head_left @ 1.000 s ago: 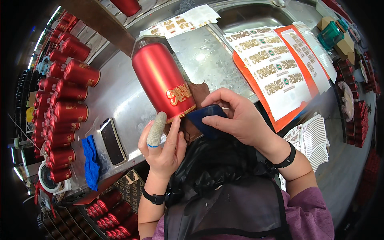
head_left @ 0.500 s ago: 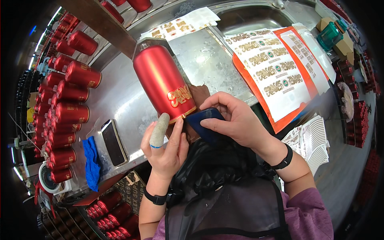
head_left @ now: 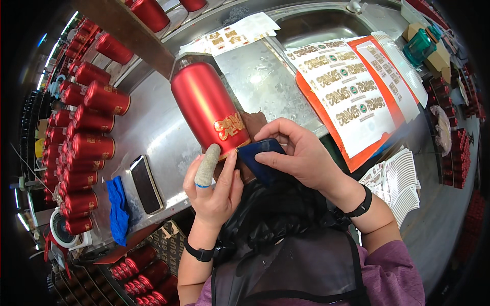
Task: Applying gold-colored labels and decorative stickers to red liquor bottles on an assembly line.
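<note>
A red metallic bottle (head_left: 201, 97) with a gold decal near its base lies on its side on a brown wooden rest (head_left: 255, 122), its base toward me. My left hand (head_left: 217, 186) is at the gold-rimmed base edge, index finger in a beige fabric finger cot (head_left: 207, 166); its fingers are apart and the fingertips touch the bottle's lower edge. My right hand (head_left: 296, 153) pinches a dark blue flat squeegee-like pad (head_left: 263, 158) between thumb and fingers. One corner of the pad meets the bottle's bottom rim beside my left fingertips.
Many red bottles (head_left: 94, 148) stand in rows at left. A phone (head_left: 146, 183) and a blue cloth (head_left: 117, 209) lie on the metal table. Decal sheets (head_left: 352, 92) rest on an orange board at right, near a sink (head_left: 321, 25). A stack of papers (head_left: 395, 183) lies below.
The view has shifted slightly, so the surroundings sit a little lower. Both hands stay at the bottle's base, with the pad still pinched in my right hand.
</note>
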`<state>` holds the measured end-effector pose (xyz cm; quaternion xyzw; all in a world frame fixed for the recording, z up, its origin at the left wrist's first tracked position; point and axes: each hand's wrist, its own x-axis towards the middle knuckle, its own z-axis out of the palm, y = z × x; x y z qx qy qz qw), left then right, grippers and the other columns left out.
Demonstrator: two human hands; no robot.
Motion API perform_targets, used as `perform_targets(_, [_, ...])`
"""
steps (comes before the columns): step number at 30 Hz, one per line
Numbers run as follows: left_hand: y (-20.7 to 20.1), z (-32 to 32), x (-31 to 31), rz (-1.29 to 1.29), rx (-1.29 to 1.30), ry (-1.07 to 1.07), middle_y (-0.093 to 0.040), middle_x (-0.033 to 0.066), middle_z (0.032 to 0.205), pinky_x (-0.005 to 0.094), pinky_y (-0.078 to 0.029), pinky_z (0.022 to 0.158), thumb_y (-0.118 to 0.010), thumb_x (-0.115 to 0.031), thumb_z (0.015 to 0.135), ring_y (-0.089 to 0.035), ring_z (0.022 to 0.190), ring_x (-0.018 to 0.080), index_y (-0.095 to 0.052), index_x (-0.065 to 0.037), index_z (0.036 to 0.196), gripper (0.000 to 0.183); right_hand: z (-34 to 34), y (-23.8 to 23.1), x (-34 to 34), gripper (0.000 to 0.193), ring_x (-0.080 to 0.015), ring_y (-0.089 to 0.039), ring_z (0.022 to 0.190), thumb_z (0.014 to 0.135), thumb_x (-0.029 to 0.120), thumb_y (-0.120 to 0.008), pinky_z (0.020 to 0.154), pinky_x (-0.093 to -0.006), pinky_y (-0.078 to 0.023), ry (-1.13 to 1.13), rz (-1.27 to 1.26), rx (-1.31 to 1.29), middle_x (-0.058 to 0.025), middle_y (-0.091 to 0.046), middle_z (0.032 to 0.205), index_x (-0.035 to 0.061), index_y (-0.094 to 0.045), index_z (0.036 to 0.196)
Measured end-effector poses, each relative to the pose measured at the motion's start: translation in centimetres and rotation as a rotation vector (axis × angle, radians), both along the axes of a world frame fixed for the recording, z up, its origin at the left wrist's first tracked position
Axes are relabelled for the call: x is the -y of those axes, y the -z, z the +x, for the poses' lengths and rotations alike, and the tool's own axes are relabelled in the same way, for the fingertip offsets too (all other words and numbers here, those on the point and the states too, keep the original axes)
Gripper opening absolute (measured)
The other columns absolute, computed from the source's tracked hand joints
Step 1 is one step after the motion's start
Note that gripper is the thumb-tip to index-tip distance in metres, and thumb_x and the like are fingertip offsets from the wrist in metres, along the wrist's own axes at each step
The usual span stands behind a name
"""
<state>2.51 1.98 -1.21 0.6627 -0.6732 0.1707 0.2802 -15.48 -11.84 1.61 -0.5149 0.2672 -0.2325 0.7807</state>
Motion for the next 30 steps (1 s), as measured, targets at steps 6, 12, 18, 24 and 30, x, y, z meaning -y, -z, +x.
perform_targets(6, [0.0,0.0,0.0,0.001,-0.004,0.006,-0.06,0.0161,0.139,0.043,-0.041,0.109,-0.075,-0.011,0.086,-0.05,0.127,0.0349,-0.075,-0.012,0.128,0.042,-0.1,0.4,0.2,0.033,-0.0063,-0.066,0.097,0.093,0.003,-0.075,0.082,-0.0228,-0.057,0.011,-0.057,-0.037,-0.0026,-0.066,0.106,0.001,-0.059,0.122])
perform_targets(12, [0.1,0.0,-0.3,-0.024,-0.006,0.028,-0.062,0.0146,0.136,0.0444,-0.043,0.109,-0.074,-0.009,0.086,-0.052,0.125,0.0347,-0.075,-0.009,0.127,0.042,-0.3,0.7,0.4,0.032,-0.0057,-0.065,0.094,0.094,0.003,-0.075,0.08,-0.022,-0.057,0.031,-0.079,-0.055,-0.0024,-0.066,0.104,0.0011,-0.059,0.121])
perform_targets(18, [-0.3,0.2,-0.3,-0.032,0.022,0.074,-0.068,0.0099,0.124,0.0427,-0.055,0.097,-0.077,-0.008,0.082,-0.059,0.115,0.0296,-0.078,-0.007,0.119,0.036,-0.3,0.7,0.4,0.032,-0.0056,-0.065,0.094,0.094,0.004,-0.075,0.079,-0.0218,-0.057,0.028,-0.079,-0.054,-0.0023,-0.066,0.103,0.001,-0.059,0.121])
perform_targets(24, [-0.9,0.5,0.3,-0.034,0.074,0.149,-0.069,0.0078,0.121,0.0427,-0.058,0.093,-0.078,-0.007,0.076,-0.061,0.114,0.028,-0.079,-0.007,0.116,0.04,-0.3,0.8,0.6,0.032,-0.0057,-0.065,0.092,0.094,0.005,-0.075,0.078,-0.022,-0.057,0.021,-0.072,-0.057,-0.0026,-0.066,0.103,0.0008,-0.059,0.121])
perform_targets(30, [-1.7,0.3,1.1,-0.027,0.17,0.191,-0.068,0.0068,0.121,0.0421,-0.06,0.091,-0.079,-0.008,0.073,-0.06,0.116,0.0275,-0.079,-0.009,0.114,0.041,-0.3,1.0,0.7,0.032,-0.0063,-0.065,0.093,0.094,0.006,-0.075,0.08,-0.0228,-0.057,0.029,-0.113,-0.081,-0.0032,-0.066,0.104,0.001,-0.059,0.122])
